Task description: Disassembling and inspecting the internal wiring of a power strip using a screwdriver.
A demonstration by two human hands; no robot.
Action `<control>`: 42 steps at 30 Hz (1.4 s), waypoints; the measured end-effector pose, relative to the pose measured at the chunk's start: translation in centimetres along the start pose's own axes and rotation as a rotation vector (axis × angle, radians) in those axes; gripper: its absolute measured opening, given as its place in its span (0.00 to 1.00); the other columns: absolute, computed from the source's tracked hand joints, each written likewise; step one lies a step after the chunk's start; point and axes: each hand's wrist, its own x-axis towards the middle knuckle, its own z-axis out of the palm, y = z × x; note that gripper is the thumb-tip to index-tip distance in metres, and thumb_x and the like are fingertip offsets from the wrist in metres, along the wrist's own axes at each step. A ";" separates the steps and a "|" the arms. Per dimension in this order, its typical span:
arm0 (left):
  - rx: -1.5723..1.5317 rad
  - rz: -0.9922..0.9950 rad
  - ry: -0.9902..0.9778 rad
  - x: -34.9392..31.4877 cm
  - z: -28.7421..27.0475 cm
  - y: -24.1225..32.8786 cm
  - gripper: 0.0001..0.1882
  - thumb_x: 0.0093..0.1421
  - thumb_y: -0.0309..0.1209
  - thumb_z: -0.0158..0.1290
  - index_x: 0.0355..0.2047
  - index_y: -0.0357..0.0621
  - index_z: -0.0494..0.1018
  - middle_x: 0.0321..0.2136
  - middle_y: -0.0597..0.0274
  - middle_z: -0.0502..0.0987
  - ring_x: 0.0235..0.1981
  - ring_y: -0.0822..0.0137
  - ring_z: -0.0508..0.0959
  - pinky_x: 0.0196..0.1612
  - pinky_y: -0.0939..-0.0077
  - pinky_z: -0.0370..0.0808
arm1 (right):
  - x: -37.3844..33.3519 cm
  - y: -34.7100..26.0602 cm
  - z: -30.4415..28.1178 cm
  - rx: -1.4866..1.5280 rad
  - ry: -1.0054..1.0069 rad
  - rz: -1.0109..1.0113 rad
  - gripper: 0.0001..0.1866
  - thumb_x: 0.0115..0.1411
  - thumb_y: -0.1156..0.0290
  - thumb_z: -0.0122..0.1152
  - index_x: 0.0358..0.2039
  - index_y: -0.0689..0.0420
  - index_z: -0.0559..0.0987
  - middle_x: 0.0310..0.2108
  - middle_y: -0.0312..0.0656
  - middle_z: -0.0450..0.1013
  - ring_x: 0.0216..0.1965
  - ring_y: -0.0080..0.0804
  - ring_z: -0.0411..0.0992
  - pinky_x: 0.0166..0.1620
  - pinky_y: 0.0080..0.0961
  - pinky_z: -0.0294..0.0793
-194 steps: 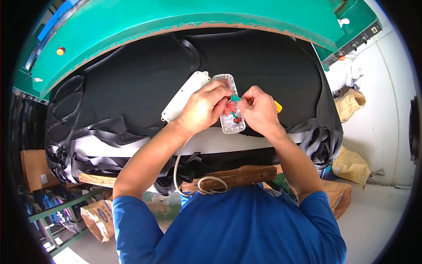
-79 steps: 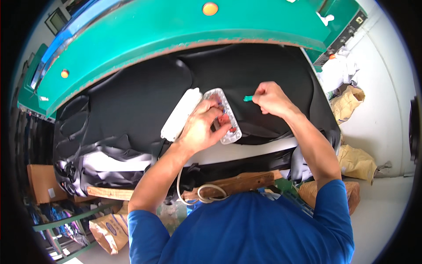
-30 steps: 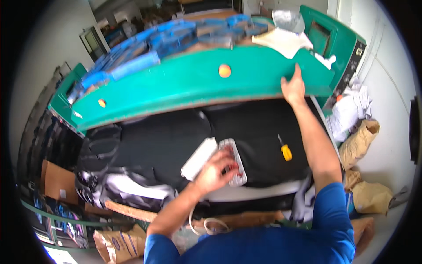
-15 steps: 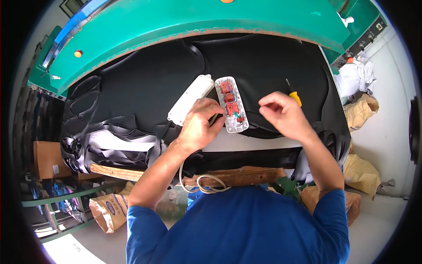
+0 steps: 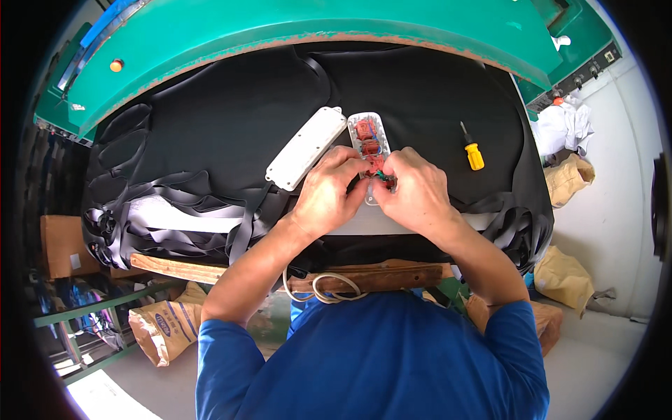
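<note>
Both hands at work on an open wht. casing (image 5: pixel 370 199), lying lengthwise on blk. sheeting (image 5: pixel 434 91) in front of a person in a blue shirt (image 5: pixel 378 357). L. hand (image 5: pixel 329 190) & r. hand (image 5: pixel 416 192) are close tog. over the casing's near half, fingers bent inward around a bit of grn. wire (image 5: pixel 381 175); can't tell exactly what, if anything, each one pinches. Red parts (image 5: pixel 366 129) show inside the far half. Just l. of the casing, a long wht. cover (image 5: pixel 306 148) lies at a slant; well to the r., a yel.-handled screwdriver (image 5: pixel 474 155) lies w/ its tip pointing away from the person. Nearer the body, a pale cable (image 5: pixel 336 275) loops in front of a wooden plank (image 5: pixel 402 278). Grn. machine frame (image 5: pixel 315 17) spans the far side; cardboard box (image 5: pixel 66 245) & brn. paper bag (image 5: pixel 150 336) at l.
</note>
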 end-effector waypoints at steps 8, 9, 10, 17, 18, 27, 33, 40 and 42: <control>-0.008 0.019 0.011 0.0 0.1 -0.2 0.13 0.53 0.19 0.64 0.40 0.38 0.80 0.40 0.53 0.78 0.41 0.52 0.80 0.42 0.64 0.80 | 0.0 0.8 0.0 0.134 -0.024 0.060 0.07 0.52 0.76 0.69 0.30 0.60 0.79 0.29 0.46 0.75 0.27 0.41 0.77 0.31 0.34 0.76; -0.008 0.024 0.011 0.0 0.1 -0.2 0.13 0.52 0.19 0.64 0.40 0.37 0.80 0.40 0.53 0.78 0.40 0.52 0.81 0.41 0.64 0.80 | 0.0 1.0 0.0 0.191 -0.053 0.076 0.05 0.54 0.77 0.68 0.31 0.61 0.80 0.29 0.46 0.75 0.28 0.39 0.77 0.32 0.31 0.76; -0.009 0.029 0.010 -0.1 0.0 -0.2 0.13 0.52 0.19 0.64 0.39 0.37 0.80 0.40 0.53 0.78 0.40 0.53 0.81 0.41 0.64 0.80 | 0.2 1.2 -0.2 0.189 -0.057 0.077 0.05 0.54 0.77 0.68 0.31 0.61 0.80 0.29 0.46 0.75 0.28 0.39 0.77 0.32 0.31 0.76; 0.014 0.065 0.020 -0.1 0.1 -0.3 0.13 0.51 0.19 0.65 0.39 0.37 0.81 0.40 0.54 0.78 0.40 0.53 0.81 0.40 0.64 0.80 | 0.6 1.9 -0.9 0.454 -0.273 0.296 0.04 0.62 0.77 0.63 0.32 0.64 0.79 0.31 0.41 0.74 0.31 0.25 0.73 0.34 0.25 0.73; 0.024 0.061 0.013 -0.1 0.2 -0.3 0.12 0.51 0.19 0.64 0.38 0.37 0.81 0.40 0.54 0.78 0.39 0.54 0.81 0.40 0.64 0.80 | 0.5 1.9 -0.8 0.430 -0.249 0.298 0.04 0.62 0.76 0.63 0.32 0.64 0.79 0.30 0.40 0.74 0.31 0.23 0.73 0.34 0.25 0.73; 0.023 0.029 0.027 -0.1 0.2 -0.1 0.11 0.51 0.20 0.65 0.37 0.37 0.81 0.40 0.53 0.79 0.39 0.53 0.82 0.39 0.65 0.80 | 2.4 2.4 -1.6 0.541 -0.417 0.496 0.04 0.62 0.77 0.66 0.35 0.63 0.80 0.29 0.36 0.77 0.27 0.18 0.73 0.30 0.19 0.75; 0.001 0.014 0.032 0.0 0.2 -0.1 0.10 0.52 0.21 0.65 0.36 0.37 0.80 0.39 0.55 0.78 0.37 0.54 0.81 0.39 0.64 0.80 | 0.7 2.3 -2.2 0.648 -0.182 0.430 0.04 0.64 0.80 0.63 0.40 0.61 0.81 0.33 0.33 0.76 0.30 0.15 0.73 0.31 0.17 0.76; 0.005 -0.001 0.029 -0.1 0.3 -0.2 0.11 0.52 0.20 0.65 0.37 0.38 0.81 0.40 0.54 0.79 0.36 0.54 0.82 0.38 0.65 0.81 | -1.4 1.5 -1.2 0.365 -0.139 0.049 0.07 0.61 0.81 0.66 0.40 0.61 0.83 0.31 0.36 0.74 0.25 0.17 0.69 0.28 0.18 0.67; 0.001 -0.002 0.030 0.0 0.3 -0.2 0.11 0.52 0.20 0.65 0.37 0.38 0.81 0.40 0.54 0.79 0.36 0.54 0.82 0.38 0.65 0.81 | -1.4 1.4 -1.0 0.415 -0.146 0.101 0.07 0.61 0.81 0.66 0.40 0.62 0.83 0.30 0.36 0.74 0.25 0.17 0.68 0.28 0.18 0.68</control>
